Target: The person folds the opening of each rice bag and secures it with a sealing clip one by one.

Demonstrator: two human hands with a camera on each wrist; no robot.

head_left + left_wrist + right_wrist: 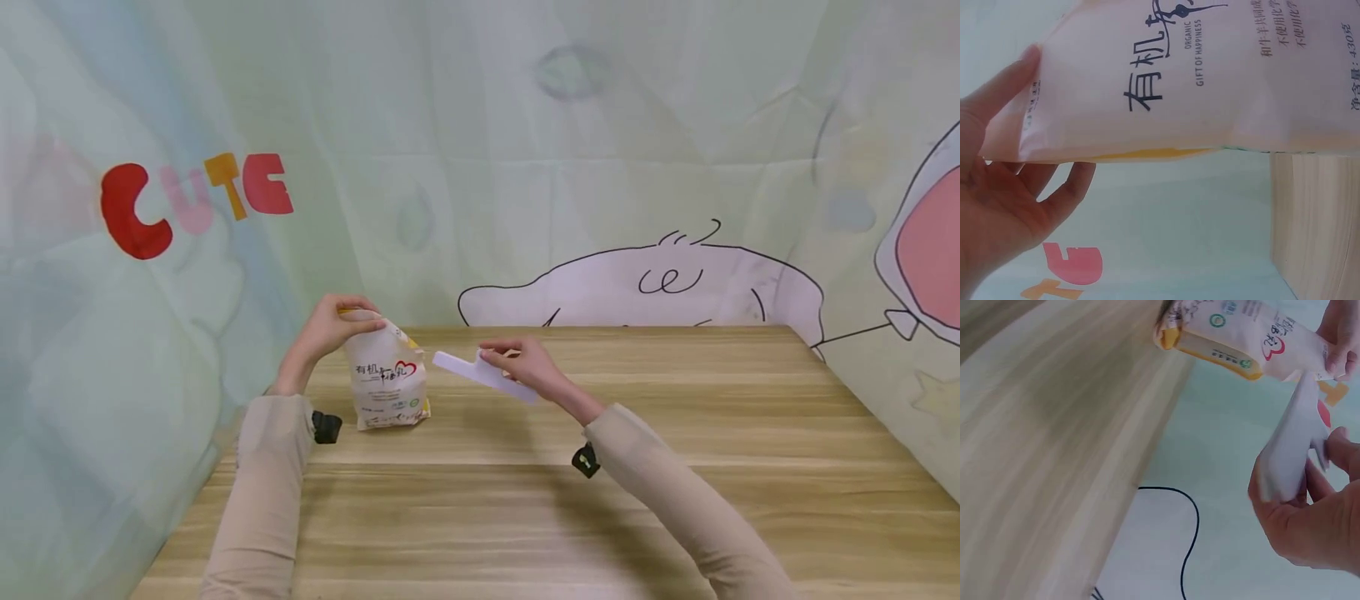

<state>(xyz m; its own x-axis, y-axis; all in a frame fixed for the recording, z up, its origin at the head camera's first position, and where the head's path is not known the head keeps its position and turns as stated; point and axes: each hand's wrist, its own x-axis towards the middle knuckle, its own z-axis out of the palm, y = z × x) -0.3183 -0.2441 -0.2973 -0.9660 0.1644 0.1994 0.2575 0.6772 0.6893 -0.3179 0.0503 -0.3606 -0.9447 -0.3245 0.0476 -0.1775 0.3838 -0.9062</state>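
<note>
My left hand (337, 325) pinches the folded top of a white printed pouch (386, 379), thumb on the front and fingers behind. The pouch is upright, with yellow edging and a red heart; its front lettering fills much of the left wrist view (1210, 81). Whether its base touches the table cannot be told. To its right, my right hand (528, 367) holds a long white bag clip (465, 368) by a short tab, between thumb and fingers. The clip (1294, 437) points toward the pouch's top; in the head view a small gap separates them.
Both hands are over the far left and middle of a wood-grain table (480, 517). A pale printed curtain (480, 167) stands behind the table and along its sides. Dark wrist cameras (326, 427) sit at both sleeves.
</note>
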